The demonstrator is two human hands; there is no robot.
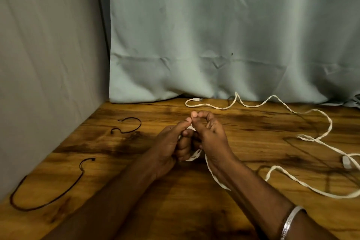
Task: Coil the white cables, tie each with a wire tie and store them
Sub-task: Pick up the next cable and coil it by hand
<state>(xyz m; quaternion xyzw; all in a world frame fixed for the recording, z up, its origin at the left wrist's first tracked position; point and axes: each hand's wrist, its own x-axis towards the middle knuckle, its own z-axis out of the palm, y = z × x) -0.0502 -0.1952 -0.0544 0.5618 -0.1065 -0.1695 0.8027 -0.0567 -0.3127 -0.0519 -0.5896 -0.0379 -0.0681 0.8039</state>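
Both hands meet over the middle of the wooden surface (175, 210), the left hand (169, 148) and the right hand (211, 138) each closed around the start of a coil in the white cable (319, 140), thumbs pressed tip to tip. The rest of the cable trails loose to the right and back toward the pale curtain (214, 35). Two dark wire ties (129, 125) (48, 191) lie apart on the left, and a silver bangle (290, 222) sits on the right wrist.
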